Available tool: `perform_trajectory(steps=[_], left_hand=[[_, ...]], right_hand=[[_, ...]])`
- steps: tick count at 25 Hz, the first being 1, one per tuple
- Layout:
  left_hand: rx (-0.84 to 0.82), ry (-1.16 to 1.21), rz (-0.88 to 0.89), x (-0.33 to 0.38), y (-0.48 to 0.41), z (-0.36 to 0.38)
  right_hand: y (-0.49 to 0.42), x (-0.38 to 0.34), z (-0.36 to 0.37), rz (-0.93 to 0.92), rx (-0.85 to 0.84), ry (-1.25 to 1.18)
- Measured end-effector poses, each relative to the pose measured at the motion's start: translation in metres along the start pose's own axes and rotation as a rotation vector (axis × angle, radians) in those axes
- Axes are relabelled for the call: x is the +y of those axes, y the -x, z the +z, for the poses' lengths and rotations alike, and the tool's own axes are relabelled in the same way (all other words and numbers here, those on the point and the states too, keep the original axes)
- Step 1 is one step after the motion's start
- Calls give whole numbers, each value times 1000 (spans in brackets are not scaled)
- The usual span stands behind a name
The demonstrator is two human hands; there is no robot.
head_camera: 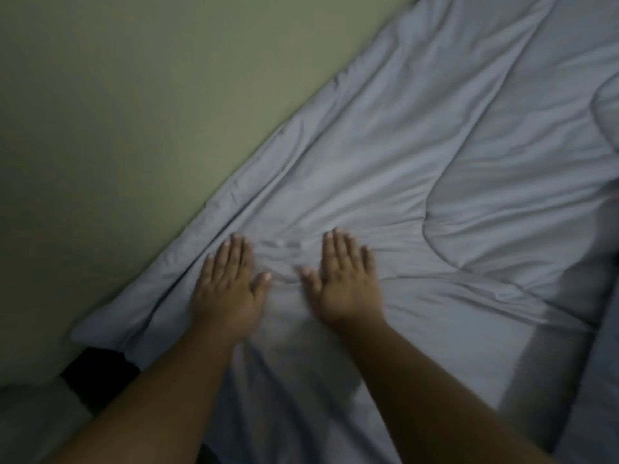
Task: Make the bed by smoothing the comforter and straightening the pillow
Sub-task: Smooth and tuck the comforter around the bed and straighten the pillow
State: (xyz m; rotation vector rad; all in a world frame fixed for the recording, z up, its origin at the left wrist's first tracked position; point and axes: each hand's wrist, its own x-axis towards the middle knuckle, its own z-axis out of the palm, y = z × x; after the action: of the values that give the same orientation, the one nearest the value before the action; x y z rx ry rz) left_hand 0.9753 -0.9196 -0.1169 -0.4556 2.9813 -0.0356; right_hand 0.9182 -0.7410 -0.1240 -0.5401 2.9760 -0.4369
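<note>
**Mia:** What do you see from the head camera?

**Ben:** A big, soft, grey-blue cloth comforter (418, 169). It covers most of the picture, from the bottom middle up to the top right. It has lots of wrinkles and long folds in it.

**Mia:** Where are the hands?

**Ben:** Both lie flat on the comforter, palms down, near the lower middle. The left hand (227, 286) is close to the comforter's left edge. The right hand (345, 283) is just beside it, with a small gap between the two thumbs.

**Mia:** Are they holding anything?

**Ben:** No. Both hands are open and flat, with the fingers straight and close together, pointing up the bed. They pinch nothing. The cloth is bunched into little creases between the hands. The right hand looks a bit blurry.

**Mia:** What is next to the bed?

**Ben:** A plain, pale green wall (117, 112) on the left. The comforter's edge runs right along it in a slanted line.

**Mia:** Anything else?

**Ben:** A dark black gap (97, 366) sits at the comforter's lower left corner. I cannot tell what it is.
</note>
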Motion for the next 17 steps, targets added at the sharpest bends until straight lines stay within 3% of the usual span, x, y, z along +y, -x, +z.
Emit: perform_trajectory(steps=[3,8,17], left_hand=[[-32,52,129,30,-20,-41],[-7,112,250,129,-64,-102],[122,286,545,416,-31,-184]], right_hand=[[-16,1,-34,19,-29,-23],[-41,80,-130,108,49,82],[57,340,-286,444,281,247]])
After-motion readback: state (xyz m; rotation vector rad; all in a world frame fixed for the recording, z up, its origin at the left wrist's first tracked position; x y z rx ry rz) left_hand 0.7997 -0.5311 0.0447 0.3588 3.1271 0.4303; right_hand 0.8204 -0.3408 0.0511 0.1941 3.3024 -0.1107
